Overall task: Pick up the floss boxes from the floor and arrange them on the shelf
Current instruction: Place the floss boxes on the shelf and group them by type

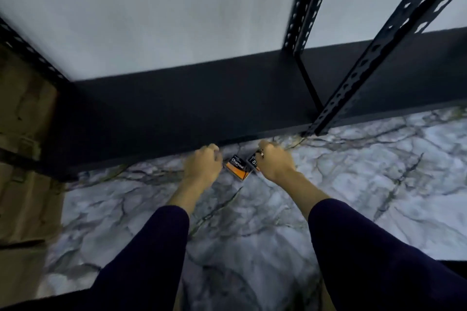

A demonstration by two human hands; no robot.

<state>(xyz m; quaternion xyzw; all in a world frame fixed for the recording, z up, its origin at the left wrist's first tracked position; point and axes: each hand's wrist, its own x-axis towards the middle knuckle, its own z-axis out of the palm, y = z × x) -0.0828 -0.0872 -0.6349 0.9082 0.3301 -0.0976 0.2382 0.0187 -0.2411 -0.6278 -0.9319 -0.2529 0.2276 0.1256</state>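
A: Orange and black card: the floss box [236, 167] printed "Charcoal" lies flat on the marbled floor [353, 184], just in front of the shelf's [177, 113] front edge, its long axis running diagonally from that edge back toward the person.

B: And which grip is nearer?

A: The left hand [202, 164] sits just beside the box's left side, fingers curled; whether it touches the box cannot be told, and it appears to hold nothing. The right hand [274, 161] lies to the box's right and pinches a second floss box [252, 161], mostly hidden behind the fingers, close against the first.

B: So the coming move?

A: Judged from this layout, the left grip needs only a short sideways reach to the right to close across the box's short width; the shelf board is directly beyond and above.

B: Surface and room?

A: The shelf is a dark flat board, bare where visible, carried on perforated black metal uprights [394, 40] at its right front corner. A pale wall [177, 7] stands behind; brown cardboard [22, 134] sits past the shelf's left edge.
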